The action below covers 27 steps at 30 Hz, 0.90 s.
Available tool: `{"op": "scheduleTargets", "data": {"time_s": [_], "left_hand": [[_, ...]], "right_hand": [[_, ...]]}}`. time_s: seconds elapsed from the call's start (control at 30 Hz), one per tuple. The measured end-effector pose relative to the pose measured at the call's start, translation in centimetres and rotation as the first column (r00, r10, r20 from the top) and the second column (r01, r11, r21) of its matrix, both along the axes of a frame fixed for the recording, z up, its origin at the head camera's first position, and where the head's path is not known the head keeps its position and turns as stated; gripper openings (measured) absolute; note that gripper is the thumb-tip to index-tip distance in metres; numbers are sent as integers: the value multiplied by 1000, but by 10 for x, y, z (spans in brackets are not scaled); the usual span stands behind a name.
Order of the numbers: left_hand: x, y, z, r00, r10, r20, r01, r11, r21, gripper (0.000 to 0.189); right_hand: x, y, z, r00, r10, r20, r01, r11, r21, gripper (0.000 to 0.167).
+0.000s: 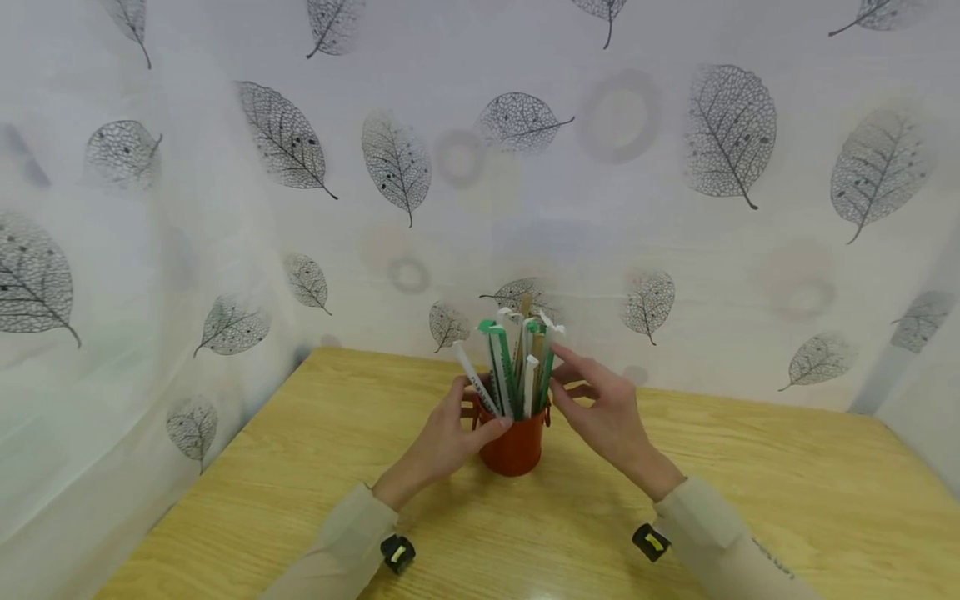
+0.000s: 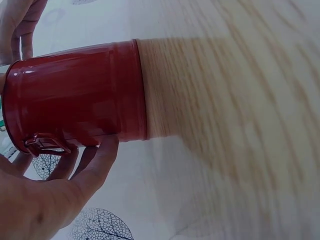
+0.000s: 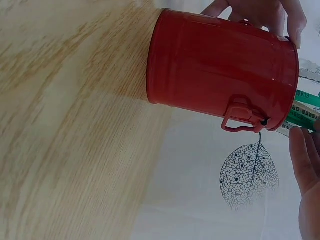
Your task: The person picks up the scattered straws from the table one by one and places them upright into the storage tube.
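A small red metal bucket (image 1: 512,450) stands upright on the table, full of slim wrapped straws (image 1: 506,371) in white, green and tan, with print on their wrappers. My left hand (image 1: 448,433) holds the bucket from the left, thumb at the front rim and fingers round its side. In the left wrist view, the fingers (image 2: 102,162) touch the bucket wall near a wire handle loop (image 2: 47,144). On the right, my right hand (image 1: 603,408) touches the straws above the rim, its fingers fairly straight along them. The right wrist view shows these fingers (image 3: 302,157) beside a green straw (image 3: 302,119).
The wooden table (image 1: 300,492) spreads out around the bucket. Behind it hangs a white curtain (image 1: 525,217) with a skeleton-leaf print, also along the left side. Black devices with yellow marks sit at both wrists, such as the right wrist device (image 1: 651,542).
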<state>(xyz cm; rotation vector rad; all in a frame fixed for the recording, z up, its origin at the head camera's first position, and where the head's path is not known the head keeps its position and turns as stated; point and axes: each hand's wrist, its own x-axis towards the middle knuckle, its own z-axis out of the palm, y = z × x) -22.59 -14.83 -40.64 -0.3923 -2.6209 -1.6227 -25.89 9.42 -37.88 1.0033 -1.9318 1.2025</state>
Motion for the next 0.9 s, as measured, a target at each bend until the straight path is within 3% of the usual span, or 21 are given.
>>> {"op": "scheduleTargets", "data": {"time_s": [0.5,0.77,0.9], "left_hand": [[-1,2,1,999,-30,13,30,1000,3,70],[1,-1,2,999,-34,20,34,999,-26,76],[7,-8,-3,999,-30,22,31,998,-52,80]], "right_hand": [[-1,3,-5,999,-46,-26,48,998,47,70],[2,8,-8,999,-47,18,47,998,30,69],[7,16,-11,997,-70,45,69,997,28,66]]}}
